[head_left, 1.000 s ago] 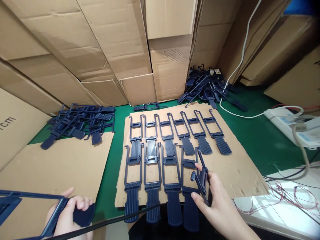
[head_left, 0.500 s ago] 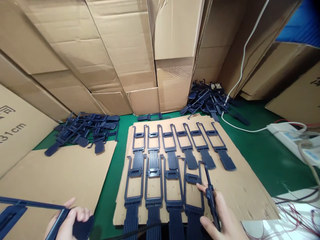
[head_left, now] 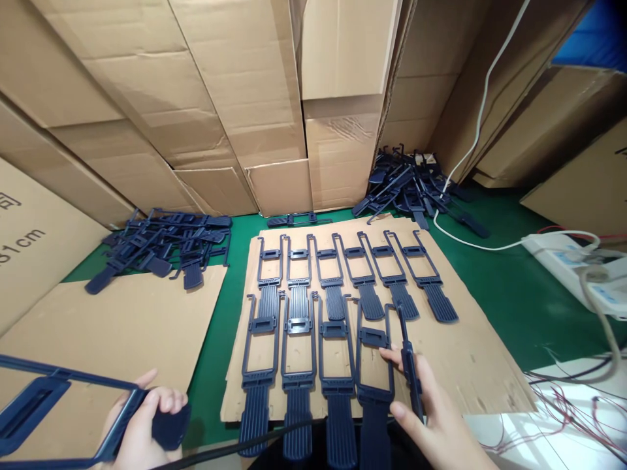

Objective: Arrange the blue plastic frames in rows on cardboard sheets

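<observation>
At the lower left, my left hand (head_left: 140,418) is closed around a dark blue plastic frame bracket (head_left: 63,372), gripping it where the open rectangular frame meets its flat paddle end. My right hand (head_left: 434,411) pinches a second dark blue frame bracket (head_left: 409,365) between thumb and fingers, standing on edge so it shows as a narrow strip. Its fingertips are beside the rightmost bracket of the front row (head_left: 375,391). Two rows of matching brackets lie on a cardboard sheet (head_left: 470,365), paddles toward me; the back row (head_left: 355,266) overlaps the front one slightly.
Tangled bracket piles lie at back left (head_left: 166,245) and back right (head_left: 406,186), and a single bracket (head_left: 294,220) between them. Another cardboard sheet (head_left: 142,320) is at left. A white power strip (head_left: 573,267) with cables stands right. A black cord (head_left: 235,449) crosses in front.
The view has tilted down a little, so the layout sits higher in the picture. The left hand's bracket shows more fully. The right hand's bracket stands slightly more upright, still held.
</observation>
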The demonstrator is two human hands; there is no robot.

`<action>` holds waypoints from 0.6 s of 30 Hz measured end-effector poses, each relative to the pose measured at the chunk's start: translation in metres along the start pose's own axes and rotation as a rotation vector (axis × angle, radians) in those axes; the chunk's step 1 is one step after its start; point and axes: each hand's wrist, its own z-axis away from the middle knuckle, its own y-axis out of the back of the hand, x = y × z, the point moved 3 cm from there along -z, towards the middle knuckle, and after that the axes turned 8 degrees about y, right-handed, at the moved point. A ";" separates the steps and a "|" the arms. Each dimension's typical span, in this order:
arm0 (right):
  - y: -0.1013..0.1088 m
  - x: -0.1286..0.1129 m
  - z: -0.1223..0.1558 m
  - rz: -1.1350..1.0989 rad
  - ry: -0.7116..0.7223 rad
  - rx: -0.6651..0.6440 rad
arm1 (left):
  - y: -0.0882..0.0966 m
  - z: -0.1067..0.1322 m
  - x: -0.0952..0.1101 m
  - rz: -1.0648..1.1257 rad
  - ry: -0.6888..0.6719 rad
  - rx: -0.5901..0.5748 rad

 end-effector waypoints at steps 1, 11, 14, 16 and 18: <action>0.000 0.000 0.000 -0.026 -0.002 -0.013 | 0.000 -0.001 -0.001 0.024 0.021 0.005; 0.008 -0.009 -0.003 -0.074 0.056 -0.036 | -0.001 0.000 -0.007 0.018 0.028 -0.017; 0.011 -0.009 0.001 -0.081 0.060 -0.064 | 0.001 0.001 -0.009 0.010 0.041 0.007; 0.015 -0.005 0.004 -0.128 0.043 -0.044 | 0.001 0.001 -0.008 0.013 0.045 0.013; 0.021 -0.001 0.005 -0.213 0.008 0.035 | -0.001 0.000 -0.003 0.001 0.032 0.008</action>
